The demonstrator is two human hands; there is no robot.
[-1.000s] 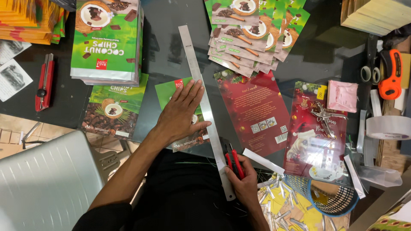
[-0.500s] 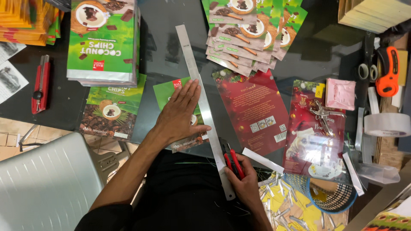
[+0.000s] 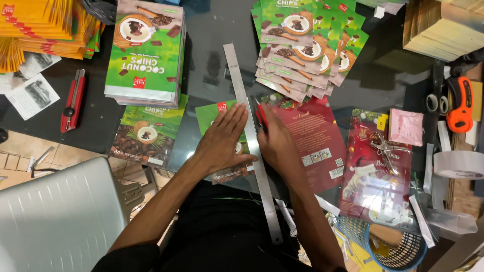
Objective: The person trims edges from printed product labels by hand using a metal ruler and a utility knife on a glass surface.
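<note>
My left hand lies flat, fingers spread, on a green printed pouch and presses the left edge of a long steel ruler that runs from the far middle of the dark table toward me. My right hand sits just right of the ruler, closed around a red utility knife whose tip points away along the ruler's edge. A red printed pouch lies under and right of that hand.
Stacks of green pouches lie at the far left and far middle, yellow ones at the corner. A second red knife, orange cutter, tape roll, blue mesh basket and grey chair surround me.
My right hand has slid the red knife up along the ruler, from its near end to about its middle. The left hand stays pressed on the pouch and ruler.
</note>
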